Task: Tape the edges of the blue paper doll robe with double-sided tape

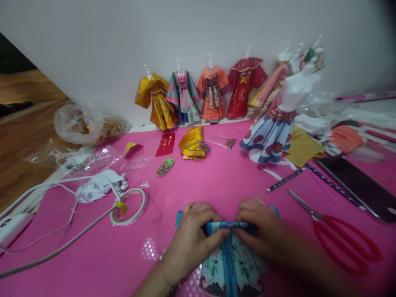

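Both hands grip a small blue and white floral doll robe (244, 264) at the near edge of the pink mat. My left hand (198, 227) pinches its rolled blue upper edge, thumb on the near side. From the other side my right hand (262, 222) pinches the same edge, and the two thumbs nearly meet at the centre. Blue fabric ends poke out beyond both hands. The robe's patterned lower part, with a blue centre band, hangs toward me. Red-handled scissors (337, 235) lie to the right of my right hand.
Dressed doll forms (213, 93) stand along the wall; one in a white skirt (269, 136) stands nearer. A phone (355, 185) and pencils (334, 185) lie right. A tape roll (145, 206), white cable (62, 247) and plastic bag (77, 123) are left. Folded yellow fabric (193, 142) lies centrally.
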Action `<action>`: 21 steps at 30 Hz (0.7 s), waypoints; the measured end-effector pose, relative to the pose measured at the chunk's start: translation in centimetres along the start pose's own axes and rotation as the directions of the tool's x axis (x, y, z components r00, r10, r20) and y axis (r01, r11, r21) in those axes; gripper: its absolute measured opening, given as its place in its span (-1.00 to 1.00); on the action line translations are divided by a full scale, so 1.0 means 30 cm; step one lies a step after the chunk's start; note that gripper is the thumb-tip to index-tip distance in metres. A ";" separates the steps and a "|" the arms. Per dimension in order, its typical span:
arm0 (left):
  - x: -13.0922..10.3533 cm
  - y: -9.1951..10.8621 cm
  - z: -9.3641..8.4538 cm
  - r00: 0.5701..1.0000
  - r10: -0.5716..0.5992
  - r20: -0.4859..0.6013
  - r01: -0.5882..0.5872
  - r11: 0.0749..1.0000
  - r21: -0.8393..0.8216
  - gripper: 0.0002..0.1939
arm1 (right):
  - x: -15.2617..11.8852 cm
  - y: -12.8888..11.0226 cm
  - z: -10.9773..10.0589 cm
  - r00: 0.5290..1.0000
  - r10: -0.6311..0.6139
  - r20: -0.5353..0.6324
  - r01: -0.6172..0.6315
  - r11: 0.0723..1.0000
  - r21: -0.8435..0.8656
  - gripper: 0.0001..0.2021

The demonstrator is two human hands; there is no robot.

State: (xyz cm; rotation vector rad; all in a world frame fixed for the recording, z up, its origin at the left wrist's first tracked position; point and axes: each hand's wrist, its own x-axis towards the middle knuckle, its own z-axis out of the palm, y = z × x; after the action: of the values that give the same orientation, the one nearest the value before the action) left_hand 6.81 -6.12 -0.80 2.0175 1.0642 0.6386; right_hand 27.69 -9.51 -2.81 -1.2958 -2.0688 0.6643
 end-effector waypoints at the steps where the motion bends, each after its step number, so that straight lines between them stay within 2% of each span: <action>1: 0.000 -0.002 0.001 1.000 0.001 -0.005 -0.001 1.000 0.008 -0.85 | -0.001 0.001 0.002 1.000 -0.002 -0.002 0.002 1.000 -0.001 -0.89; 6: 0.000 -0.010 0.006 1.000 0.013 -0.018 -0.013 1.000 0.012 -0.79 | -0.002 -0.005 0.000 1.000 0.005 -0.013 -0.005 1.000 0.009 -0.90; 15: -0.002 -0.005 -0.001 1.000 0.020 -0.019 -0.021 0.999 -0.032 -0.86 | 0.013 -0.027 -0.040 0.999 0.032 -0.004 -0.031 0.996 0.087 -0.85; 21: -0.006 -0.007 -0.003 0.999 0.037 -0.030 -0.038 0.997 -0.067 -0.81 | 0.010 -0.022 -0.043 0.999 0.048 -0.007 -0.047 0.990 0.131 -0.87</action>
State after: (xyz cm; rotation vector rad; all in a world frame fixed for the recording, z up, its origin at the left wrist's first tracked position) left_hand 6.55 -6.14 -0.94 1.9796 1.0100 0.7153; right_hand 28.10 -9.37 -1.41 -1.2740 -1.9565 0.7988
